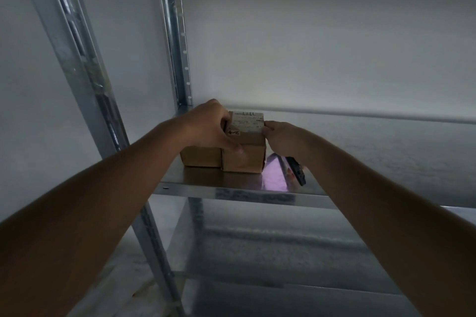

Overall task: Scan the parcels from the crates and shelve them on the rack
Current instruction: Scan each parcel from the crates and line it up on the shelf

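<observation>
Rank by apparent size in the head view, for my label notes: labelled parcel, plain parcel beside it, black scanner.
1. Labelled parcel.
2. Plain parcel, though the left hand hides part.
3. Scanner, mostly hidden under the right hand, so unsure.

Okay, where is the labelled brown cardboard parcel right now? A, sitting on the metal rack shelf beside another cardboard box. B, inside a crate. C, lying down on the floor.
A: the labelled brown cardboard parcel sits on the grey metal rack shelf, against a lower brown cardboard box, with both hands on it.
</observation>
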A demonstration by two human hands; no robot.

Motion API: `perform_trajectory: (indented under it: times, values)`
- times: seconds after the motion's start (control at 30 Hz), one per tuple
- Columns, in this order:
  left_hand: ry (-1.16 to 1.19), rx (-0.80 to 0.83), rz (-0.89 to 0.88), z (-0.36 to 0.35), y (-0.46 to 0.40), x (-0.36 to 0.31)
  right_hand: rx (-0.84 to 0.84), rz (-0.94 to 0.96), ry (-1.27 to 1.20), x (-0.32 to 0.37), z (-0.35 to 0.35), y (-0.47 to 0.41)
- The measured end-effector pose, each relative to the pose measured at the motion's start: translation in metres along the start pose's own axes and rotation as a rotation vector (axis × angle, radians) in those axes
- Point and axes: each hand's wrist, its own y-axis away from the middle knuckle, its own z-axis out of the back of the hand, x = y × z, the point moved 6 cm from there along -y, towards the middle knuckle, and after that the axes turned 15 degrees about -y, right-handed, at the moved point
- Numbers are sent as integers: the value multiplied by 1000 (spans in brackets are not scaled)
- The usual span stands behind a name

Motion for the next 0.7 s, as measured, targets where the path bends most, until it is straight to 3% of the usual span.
perform_trajectory:
  times: [0.27,0.5,0.7]
  values:
    - [-75,-15,-53,2,-1,-5,-17,22,-7,-8,1,-8]
    - [-153,42,-44,6,6,-20,-233,25,56,-17,11,11]
    - [-154,-50,-66,9,3,-64,-365,9,179,-36,35,46]
